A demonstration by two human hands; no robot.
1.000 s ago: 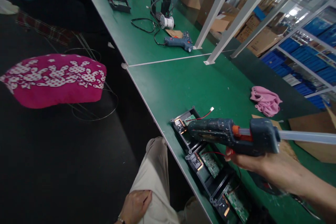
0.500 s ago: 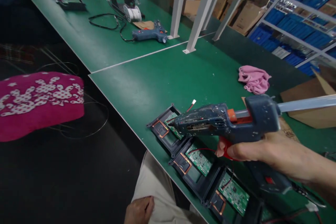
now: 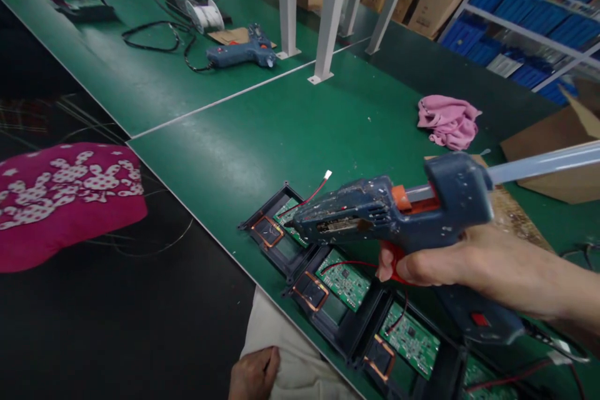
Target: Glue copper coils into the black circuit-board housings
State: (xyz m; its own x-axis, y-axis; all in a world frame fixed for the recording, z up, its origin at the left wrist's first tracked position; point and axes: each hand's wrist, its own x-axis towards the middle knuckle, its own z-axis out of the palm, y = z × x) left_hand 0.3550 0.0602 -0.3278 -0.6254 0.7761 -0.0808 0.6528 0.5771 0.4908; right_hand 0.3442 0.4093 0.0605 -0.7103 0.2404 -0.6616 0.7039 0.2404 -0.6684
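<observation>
My right hand point(image 3: 473, 265) grips a dark blue hot glue gun point(image 3: 379, 212), fingers at its red trigger, a long clear glue stick point(image 3: 544, 162) jutting from its back. The nozzle is over the circuit board point(image 3: 285, 215) in the farthest black plastic housing point(image 3: 276, 256); I cannot tell whether it touches. A red wire with a white connector point(image 3: 328, 174) rises from that board. More open housings follow in a row, with green boards point(image 3: 349, 281) and copper coils point(image 3: 310, 292). My left hand point(image 3: 255, 372) rests on my lap, fingers curled and nothing visible in them.
Another glue gun point(image 3: 241, 53) lies beyond the table seam, near a white spool point(image 3: 205, 15). Metal posts point(image 3: 330, 19) stand on the green table point(image 3: 225, 181). A pink cloth point(image 3: 449, 120) and an open carton point(image 3: 553, 150) are on the right. A pink patterned cushion point(image 3: 70, 200) is left.
The camera view has shifted, so the housings and far table items appear farther left. The glue gun stays over the farthest housing, and more of its red wire shows. My left hand remains on my lap.
</observation>
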